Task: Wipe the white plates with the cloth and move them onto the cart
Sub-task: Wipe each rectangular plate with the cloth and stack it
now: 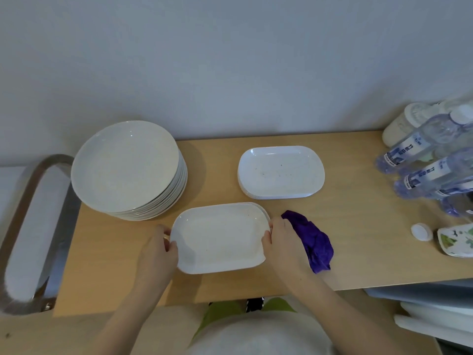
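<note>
Two hands hold one white rectangular plate [220, 238] at the lower centre of the frame: the left hand [158, 249] curls its fingers round the plate's left short edge, and the right hand [280, 239] pinches the right short edge, thumb on top of the rim. That plate sits on at least one more of its kind, whose rim peeps out at its upper right. A second small stack of rectangular plates [281, 172] lies further back, right of centre, with a few dark specks on the top one, and a tall stack of round plates [128, 170] stands at the left of the wooden surface [358, 226]. The purple cloth [313, 242] lies crumpled just beside the right hand, touching or nearly touching its back. What looks like the cart [30, 226], a grey rail with a pale top, shows at the far left edge. I would judge the plate stiff, smooth, rather slippery and breakable, so a grip at both short rims as now suits lifting it; for wiping, one hand should keep a rim while the other takes the soft, light cloth. Water bottles [430, 160] crowd the right edge.
</note>
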Available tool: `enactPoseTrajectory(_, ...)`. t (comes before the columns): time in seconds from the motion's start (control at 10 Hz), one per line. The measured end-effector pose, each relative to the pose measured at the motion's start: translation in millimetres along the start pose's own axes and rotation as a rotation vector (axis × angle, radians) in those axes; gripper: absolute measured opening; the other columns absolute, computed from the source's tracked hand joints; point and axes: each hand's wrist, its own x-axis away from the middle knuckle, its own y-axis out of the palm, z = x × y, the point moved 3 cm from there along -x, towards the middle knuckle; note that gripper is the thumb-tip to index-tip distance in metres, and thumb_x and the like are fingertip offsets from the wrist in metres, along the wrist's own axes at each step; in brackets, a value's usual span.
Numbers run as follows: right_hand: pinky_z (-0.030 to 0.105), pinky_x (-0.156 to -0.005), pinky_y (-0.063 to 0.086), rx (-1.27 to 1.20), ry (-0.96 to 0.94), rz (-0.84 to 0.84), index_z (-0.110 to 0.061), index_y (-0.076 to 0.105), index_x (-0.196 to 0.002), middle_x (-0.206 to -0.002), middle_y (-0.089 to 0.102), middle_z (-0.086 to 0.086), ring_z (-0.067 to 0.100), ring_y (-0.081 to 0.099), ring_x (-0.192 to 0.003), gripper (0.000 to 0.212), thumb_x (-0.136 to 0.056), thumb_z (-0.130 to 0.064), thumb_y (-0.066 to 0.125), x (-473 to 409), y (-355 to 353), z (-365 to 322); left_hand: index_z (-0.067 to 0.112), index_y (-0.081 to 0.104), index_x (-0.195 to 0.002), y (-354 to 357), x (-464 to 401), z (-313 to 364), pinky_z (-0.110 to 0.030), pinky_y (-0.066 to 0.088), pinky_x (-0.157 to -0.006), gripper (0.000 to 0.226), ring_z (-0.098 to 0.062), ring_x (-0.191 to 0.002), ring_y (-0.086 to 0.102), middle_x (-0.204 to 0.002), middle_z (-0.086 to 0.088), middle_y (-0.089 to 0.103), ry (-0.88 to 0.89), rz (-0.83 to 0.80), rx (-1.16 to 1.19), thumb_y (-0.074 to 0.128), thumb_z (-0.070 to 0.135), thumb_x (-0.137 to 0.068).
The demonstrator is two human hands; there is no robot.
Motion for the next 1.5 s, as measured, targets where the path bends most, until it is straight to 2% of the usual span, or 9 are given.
enactPoseTrajectory(0.2, 0.013, -0.06, 0.027, 0.027, -0.023, 0.04, -0.003, 0.049, -0.116, -0.103, 0.046, 0.006, 0.003, 0.034, -0.069, 0.025, -0.096, -0.018, 0.042, -11.0, 7.9, 6.5, 0.02, 0.05, -0.099, 6.8, -8.9, -2.9, -0.031, 0.036, -0.05, 0.016, -0.021, -0.065, 0.053, -0.072, -0.005, 0.055, 0.016, -0.022, 0.024, 0.052, 0.007, -0.088)
enactPoseTrajectory(0.4, 0.015, -0.06, 0.027, 0.077, -0.065, 0.105, -0.001, 0.047, -0.116, -0.114, 0.048, 0.016, -0.005, 0.022, -0.067, 0.026, -0.095, -0.015, 0.043, -12.7, 13.9, 3.9, 0.02, 0.051, -0.1, 12.2, -13.7, -5.4, -0.033, 0.04, -0.053, 0.018, -0.02, -0.07, 0.054, -0.075, -0.004, 0.056, 0.011, -0.043, 0.052, 0.053, 0.007, -0.088)
enactPoseTrajectory(0.5, 0.021, -0.069, 0.031, 0.464, -0.091, -0.132, -0.006, 0.051, -0.117, -0.113, 0.046, 0.014, 0.006, 0.038, -0.086, 0.025, -0.093, -0.006, 0.044, -6.8, 15.8, -5.1, 0.021, 0.051, -0.1, 13.2, -15.5, -5.9, -0.033, 0.04, -0.053, 0.018, -0.02, -0.07, 0.054, -0.075, -0.003, 0.056, 0.021, -0.049, 0.048, 0.053, 0.007, -0.088)
enactPoseTrajectory(0.8, 0.03, -0.073, 0.031, 0.894, -0.216, -0.08, -0.008, 0.056, -0.106, -0.107, 0.047, 0.011, 0.024, 0.034, -0.087, 0.029, -0.086, 0.005, 0.039, -1.3, 16.5, -15.8, 0.018, 0.049, -0.104, 14.0, -18.1, -7.4, -0.034, 0.039, -0.057, 0.018, -0.024, -0.077, 0.055, -0.083, -0.004, 0.058, 0.057, -0.062, 0.02, 0.052, 0.009, -0.09)
enactPoseTrajectory(1.0, 0.039, -0.077, 0.045, 0.455, 0.04, 0.366, -0.006, 0.059, -0.104, -0.109, 0.057, 0.011, 0.031, 0.053, -0.098, 0.025, -0.08, -0.009, 0.064, 4.5, -12.9, 0.2, 0.019, 0.05, -0.103, 14.9, -19.4, -8.2, -0.032, 0.037, -0.054, 0.018, -0.022, -0.074, 0.055, -0.08, -0.003, 0.058, 0.049, -0.07, 0.041, 0.052, 0.01, -0.088)
enactPoseTrajectory(1.1, 0.042, -0.098, 0.034, 0.507, 0.243, 0.175, -0.024, 0.029, -0.138, -0.144, 0.029, 0.005, 0.027, 0.03, -0.129, 0.051, -0.092, -0.038, 0.047, 0.9, -5.0, 33.7, 0.019, 0.05, -0.102, 16.7, -19.2, -9.1, -0.03, 0.035, -0.052, 0.018, -0.02, -0.073, 0.054, -0.08, -0.002, 0.057, 0.042, -0.075, 0.043, 0.052, 0.009, -0.088)
enactPoseTrajectory(1.2, 0.038, -0.091, 0.038, 0.546, 0.284, 0.128, -0.026, 0.024, -0.141, -0.138, 0.033, 0.004, 0.026, 0.035, -0.123, 0.058, -0.09, -0.031, 0.053, -0.9, -5.3, 50.4, 0.018, 0.049, -0.102, 19.4, -19.2, -9.8, -0.032, 0.036, -0.055, 0.018, -0.024, -0.078, 0.054, -0.085, -0.003, 0.057, 0.03, -0.071, 0.049, 0.051, 0.008, -0.088)
enactPoseTrajectory(1.4, 0.042, -0.087, 0.045, 0.179, 0.294, 0.22, -0.022, 0.045, -0.125, -0.121, 0.049, 0.004, 0.027, 0.037, -0.111, 0.043, -0.083, -0.021, 0.055, -2.1, -28.9, 48.6, 0.016, 0.047, -0.102, 20.5, -20.8, -11.1, -0.034, 0.039, -0.057, 0.018, -0.025, -0.078, 0.055, -0.085, -0.003, 0.056, 0.042, -0.077, 0.048, 0.051, 0.006, -0.088)
enactPoseTrajectory(1.5, 0.041, -0.065, 0.054, -0.074, 0.172, 0.262, -0.023, 0.052, -0.108, -0.102, 0.056, 0.004, 0.025, 0.041, -0.102, 0.038, -0.072, -0.032, 0.052, 9.5, -35.8, 20.6, 0.018, 0.047, -0.101, 21.0, -21.8, -13.0, -0.035, 0.041, -0.059, 0.017, -0.024, -0.078, 0.055, -0.084, -0.002, 0.056, 0.03, -0.087, 0.059, 0.05, 0.008, -0.088)
